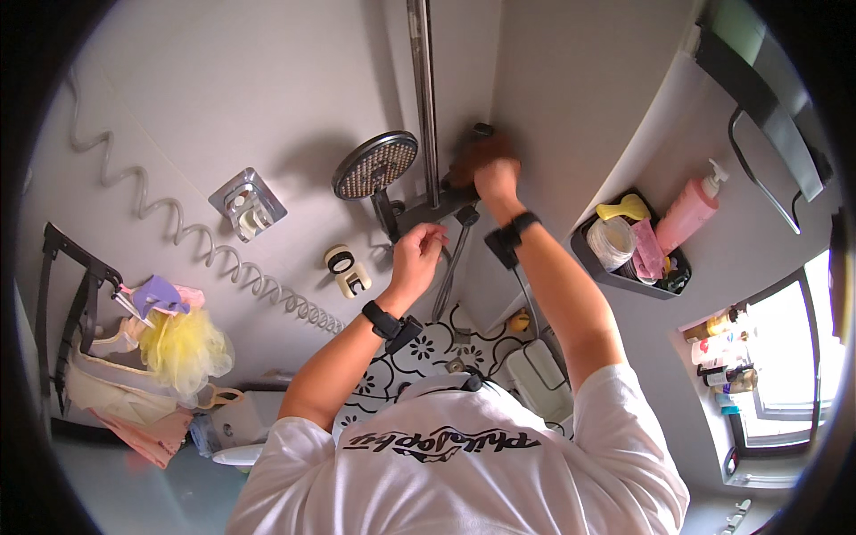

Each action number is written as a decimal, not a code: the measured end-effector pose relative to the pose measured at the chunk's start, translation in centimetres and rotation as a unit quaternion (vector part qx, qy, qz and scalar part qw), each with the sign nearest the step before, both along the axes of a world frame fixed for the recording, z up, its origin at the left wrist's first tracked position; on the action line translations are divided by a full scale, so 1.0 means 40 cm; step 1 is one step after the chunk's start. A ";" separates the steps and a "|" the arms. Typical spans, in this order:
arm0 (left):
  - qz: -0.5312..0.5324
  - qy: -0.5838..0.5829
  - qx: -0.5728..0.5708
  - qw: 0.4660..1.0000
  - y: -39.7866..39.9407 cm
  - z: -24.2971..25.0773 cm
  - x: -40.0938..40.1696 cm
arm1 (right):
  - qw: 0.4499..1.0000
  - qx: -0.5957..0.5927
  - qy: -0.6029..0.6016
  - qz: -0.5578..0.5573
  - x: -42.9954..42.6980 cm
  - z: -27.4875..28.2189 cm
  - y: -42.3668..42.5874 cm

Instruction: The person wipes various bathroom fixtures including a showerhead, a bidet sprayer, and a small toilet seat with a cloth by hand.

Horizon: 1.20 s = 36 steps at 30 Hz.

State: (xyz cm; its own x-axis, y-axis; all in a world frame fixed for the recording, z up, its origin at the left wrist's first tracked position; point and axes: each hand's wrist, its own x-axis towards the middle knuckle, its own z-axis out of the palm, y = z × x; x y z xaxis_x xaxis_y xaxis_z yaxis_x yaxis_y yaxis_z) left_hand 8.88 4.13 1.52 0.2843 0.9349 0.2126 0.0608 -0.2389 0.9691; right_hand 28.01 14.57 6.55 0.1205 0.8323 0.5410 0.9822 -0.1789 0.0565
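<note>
My right hand (498,175) is pressed around a brown cloth (487,155), blurred, at the right end of a dark shower mixer bar (438,207). My left hand (420,257) is beside the bar's lower side with its fingers bent; whether it touches the bar I cannot tell. Just left of the vertical metal riser pipe (422,87) a round shower head (376,164) sits in its holder. A hand-shower hose or handle (453,274) hangs below the bar between my hands.
At right, a black corner caddy (625,284) holds a jar, with a pink pump bottle (689,207) in it. A coiled hose (177,217) and a wall holder (249,206) are at left, above a yellow bath puff (184,348). A patterned floor (424,344) lies below.
</note>
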 end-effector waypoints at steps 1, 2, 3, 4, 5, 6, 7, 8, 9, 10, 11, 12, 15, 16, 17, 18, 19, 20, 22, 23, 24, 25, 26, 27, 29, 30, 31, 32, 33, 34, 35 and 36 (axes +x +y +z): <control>-0.009 -0.017 -0.012 1.000 -0.004 0.006 0.004 | 0.994 0.100 0.021 0.035 0.006 0.017 0.026; -0.019 -0.034 -0.025 0.999 -0.007 0.012 0.006 | 0.994 0.103 0.023 0.034 0.012 0.024 0.037; -0.013 -0.034 -0.026 0.999 -0.010 0.007 -0.002 | 0.954 0.188 0.197 0.128 -0.020 0.072 0.026; -0.014 -0.040 -0.019 0.999 -0.015 0.006 -0.007 | 0.868 0.263 0.362 0.213 -0.040 0.116 0.009; -0.016 -0.048 -0.013 0.999 -0.021 0.006 -0.010 | 0.868 0.262 0.362 0.215 -0.051 0.140 -0.022; -0.011 -0.048 -0.015 0.999 -0.027 -0.002 -0.023 | 0.846 0.174 0.457 0.210 -0.071 0.150 -0.063; -0.003 -0.023 -0.012 1.000 -0.026 -0.009 -0.034 | 0.812 0.086 0.542 0.201 -0.080 0.158 -0.083; -0.010 -0.002 -0.003 1.000 -0.020 0.001 -0.011 | 0.839 0.252 0.450 0.174 -0.043 0.027 -0.011; -0.007 -0.007 -0.004 1.000 -0.018 0.004 -0.011 | 0.809 0.255 0.512 0.135 -0.045 -0.069 0.009; -0.022 -0.007 -0.010 1.000 -0.027 0.018 0.006 | 0.901 0.125 0.405 0.094 0.017 -0.157 0.019; -0.024 -0.004 -0.018 1.000 -0.032 0.018 -0.004 | 0.927 0.034 0.367 0.071 0.040 -0.182 0.004; -0.020 -0.005 -0.016 1.000 -0.032 0.020 -0.011 | 0.945 -0.054 0.318 0.057 0.062 -0.196 -0.016; -0.001 0.015 -0.016 1.000 -0.024 0.010 -0.041 | 0.993 -0.018 0.086 0.074 0.034 -0.004 -0.110; -0.013 -0.006 -0.022 1.000 -0.017 0.004 -0.034 | 0.955 0.185 0.156 0.173 0.069 0.035 -0.145; -0.022 -0.023 -0.032 0.999 -0.013 -0.006 -0.033 | 0.964 0.212 0.062 0.150 0.061 0.156 -0.169; -0.025 -0.021 -0.034 0.999 -0.010 -0.012 -0.024 | 0.952 0.277 -0.037 0.127 0.068 0.224 -0.182; -0.024 -0.017 -0.007 1.000 -0.005 -0.017 -0.021 | 0.942 0.304 -0.076 0.122 0.041 0.331 -0.207; -0.032 -0.016 0.023 0.999 -0.003 -0.015 -0.004 | 0.954 0.265 -0.123 0.066 0.057 0.358 -0.198; -0.046 -0.012 0.024 0.999 -0.002 -0.010 0.030 | 0.958 0.147 -0.240 -0.052 0.074 0.337 -0.162; -0.052 -0.008 0.026 0.998 -0.004 -0.007 0.044 | 0.925 0.023 -0.345 -0.160 0.079 0.301 -0.146; -0.054 -0.009 0.051 0.997 -0.008 0.000 0.053 | 0.919 -0.036 -0.351 -0.175 0.088 0.207 -0.114; -0.054 -0.010 0.049 0.997 -0.011 0.000 0.047 | 0.908 -0.082 -0.383 -0.148 0.081 0.130 -0.120; -0.052 -0.012 0.043 0.998 -0.010 0.001 0.040 | 0.893 -0.126 -0.413 -0.122 0.068 0.061 -0.151; -0.049 -0.015 0.038 0.998 -0.007 0.004 0.033 | 0.878 -0.173 -0.431 -0.117 0.060 0.003 -0.185; -0.038 -0.009 0.048 0.998 -0.017 0.009 0.019 | 0.855 -0.225 -0.454 -0.114 0.077 -0.091 -0.268; -0.036 -0.015 0.032 0.999 -0.019 0.010 0.008 | 0.864 -0.215 -0.443 -0.108 0.082 -0.113 -0.305; -0.034 -0.021 0.017 0.999 -0.021 0.010 -0.002 | 0.873 -0.205 -0.432 -0.101 0.087 -0.128 -0.320; -0.033 -0.026 0.018 0.999 -0.023 0.009 -0.009 | 0.871 -0.206 -0.435 -0.099 0.102 -0.130 -0.306; -0.032 -0.026 0.017 0.999 -0.024 0.008 -0.012 | 0.900 -0.167 -0.380 -0.132 0.100 -0.074 -0.288; -0.031 -0.027 0.019 0.999 -0.022 0.008 -0.016 | 0.924 -0.125 -0.322 -0.164 0.095 -0.005 -0.270; -0.030 -0.026 0.022 0.999 -0.022 0.007 -0.024 | 0.933 -0.048 -0.318 -0.161 0.081 0.091 -0.258; -0.027 -0.046 0.004 0.999 -0.020 0.000 -0.023 | 0.938 -0.001 -0.299 -0.173 0.048 0.188 -0.249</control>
